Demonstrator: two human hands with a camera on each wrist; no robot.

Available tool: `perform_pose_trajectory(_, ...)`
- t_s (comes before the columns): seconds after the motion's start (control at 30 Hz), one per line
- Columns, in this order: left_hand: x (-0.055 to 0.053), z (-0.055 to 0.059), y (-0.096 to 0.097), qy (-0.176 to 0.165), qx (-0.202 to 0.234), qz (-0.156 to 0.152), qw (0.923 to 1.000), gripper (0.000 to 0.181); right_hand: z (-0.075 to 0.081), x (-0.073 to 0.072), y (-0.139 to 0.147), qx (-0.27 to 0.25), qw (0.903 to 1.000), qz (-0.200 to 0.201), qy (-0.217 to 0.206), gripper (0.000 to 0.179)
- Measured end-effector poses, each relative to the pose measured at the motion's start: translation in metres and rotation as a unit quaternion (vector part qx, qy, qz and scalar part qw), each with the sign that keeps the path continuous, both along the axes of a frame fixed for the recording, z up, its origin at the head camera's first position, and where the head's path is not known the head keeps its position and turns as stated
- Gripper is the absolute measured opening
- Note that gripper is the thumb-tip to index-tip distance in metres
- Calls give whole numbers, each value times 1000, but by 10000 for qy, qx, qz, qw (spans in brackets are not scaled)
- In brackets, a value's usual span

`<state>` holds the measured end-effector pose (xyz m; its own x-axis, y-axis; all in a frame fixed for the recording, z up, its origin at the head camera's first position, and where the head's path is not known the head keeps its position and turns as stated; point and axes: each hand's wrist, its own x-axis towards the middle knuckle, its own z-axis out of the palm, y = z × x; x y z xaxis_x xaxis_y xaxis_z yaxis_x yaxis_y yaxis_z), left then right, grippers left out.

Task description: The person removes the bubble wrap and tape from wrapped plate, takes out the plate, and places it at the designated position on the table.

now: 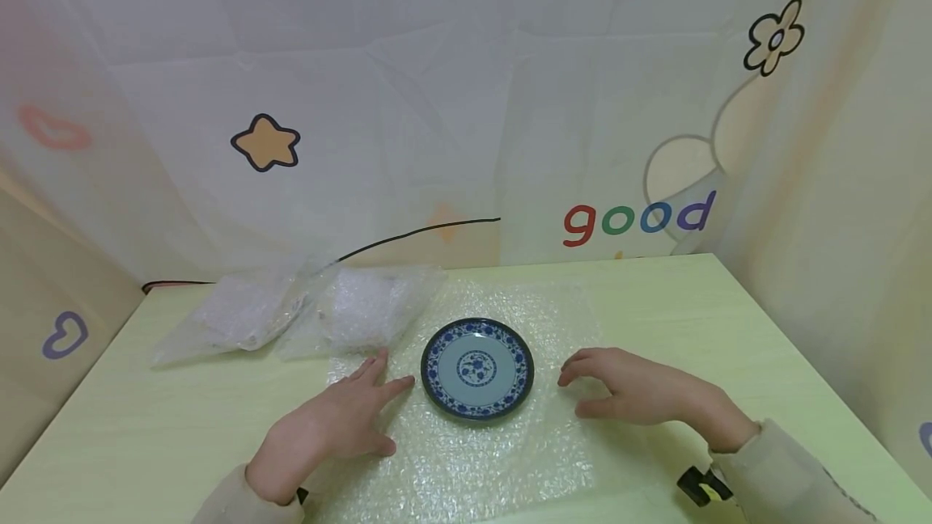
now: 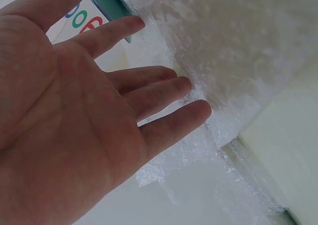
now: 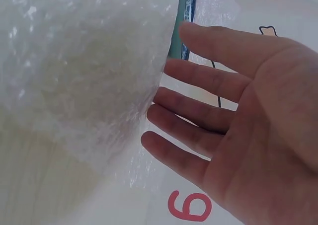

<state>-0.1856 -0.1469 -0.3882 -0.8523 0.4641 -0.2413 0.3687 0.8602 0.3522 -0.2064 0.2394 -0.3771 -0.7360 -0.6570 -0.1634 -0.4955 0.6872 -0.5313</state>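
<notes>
A blue-and-white patterned plate [image 1: 476, 369] with a dark rim lies face up on a sheet of bubble wrap [image 1: 510, 459]. To its left is my left hand [image 1: 331, 427], fingers spread over the wrap and holding nothing. My right hand [image 1: 633, 386] is on the plate's other side, fingers loosely bent, apart from the rim. In the left wrist view, the fingertips [image 2: 201, 111] come right at the bubble wrap [image 2: 238, 51]. The right wrist view has the fingertips [image 3: 151, 140] at the wrap's edge too, with a strip of the plate [image 3: 177, 41] showing beyond.
Two bubble-wrapped bundles, one at the far left [image 1: 247, 310] and one closer to the plate [image 1: 364, 310], lie along the back of the pale table [image 1: 699, 322]. A printed curtain [image 1: 437, 103] hangs behind the table and along its sides.
</notes>
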Motion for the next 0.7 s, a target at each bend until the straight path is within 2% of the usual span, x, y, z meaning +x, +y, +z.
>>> perform_pose_trajectory(0.2, 0, 0, 0, -30, 13, 21, 10000, 79, -5, 3, -6, 31, 9996, -233, 128, 35)
perform_pose_trajectory(0.4, 1, 0, 0, -42, -109, -24, 9999, 79, -8, 5, -10, 136, 9985, -521, 68, 41)
perform_pose_trajectory(0.7, 3, 0, -1, -166, -232, -62, 9996, 78, -13, 7, -11, 120, 9979, -626, 121, 58)
